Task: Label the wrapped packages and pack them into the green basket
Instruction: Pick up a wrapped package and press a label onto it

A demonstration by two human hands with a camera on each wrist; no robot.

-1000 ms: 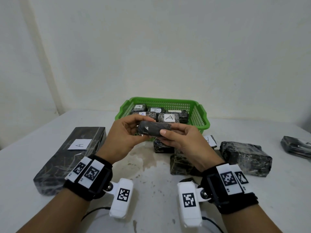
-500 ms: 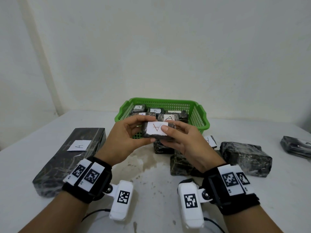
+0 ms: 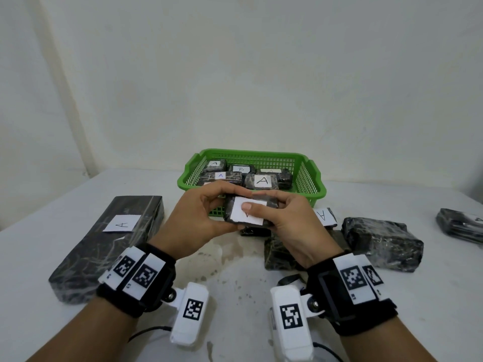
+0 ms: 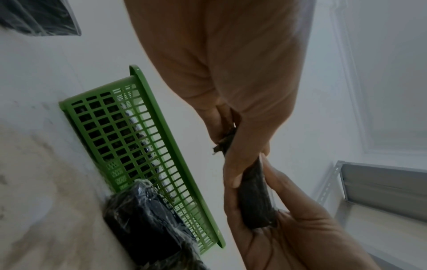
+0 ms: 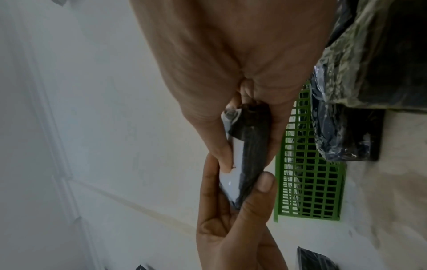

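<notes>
Both hands hold a small dark wrapped package (image 3: 270, 203) in the air just in front of the green basket (image 3: 312, 178). A white label (image 3: 241, 218) lies on its upper face. My left hand (image 3: 198, 218) grips the package's left end (image 4: 254, 204). My right hand (image 3: 287, 220) grips its right end, and its thumb presses on the label (image 5: 231, 180). The basket holds several wrapped packages with A and B labels, among them one (image 3: 261, 181) marked A.
A long dark package (image 3: 109, 244) labelled A lies on the table at the left. More wrapped packages lie right of centre: one (image 3: 381, 241) bulky, one (image 3: 324, 216) with an A label, one (image 3: 460, 226) at the far right. The white table (image 3: 235, 270) shows stains.
The package has been turned so that its labelled face points up toward me. My right thumb now presses on the label. Both hands have sunk slightly toward me.
</notes>
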